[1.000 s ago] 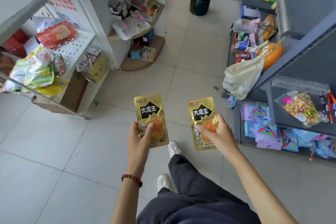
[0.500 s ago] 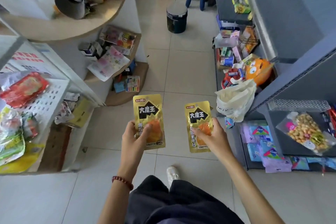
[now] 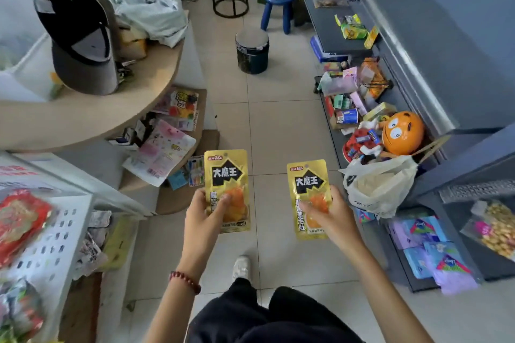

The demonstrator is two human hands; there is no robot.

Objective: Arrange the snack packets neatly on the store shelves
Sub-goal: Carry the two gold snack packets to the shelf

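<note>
Carrying step, I'd say: neither gold packet is shelved yet, both held upright over the floor (image 3: 278, 125). The left hand (image 3: 204, 213) curls round the left packet (image 3: 227, 175), thumb across its front; the right hand (image 3: 333, 216) grips the right packet (image 3: 308, 184) likewise. Next they need a bare spot on the grey shelves (image 3: 333, 28).

A person in a shop aisle grips a gold packet (image 3: 227, 175) upright in the left hand (image 3: 203, 214) and a second packet (image 3: 309, 184) in the right hand (image 3: 333, 217), both nearer than the bin (image 3: 252, 51). Left of the bin, a round counter (image 3: 83, 117) bears a cap (image 3: 80, 36); right of it, grey shelves (image 3: 331, 28) hold snacks (image 3: 351, 29).
</note>
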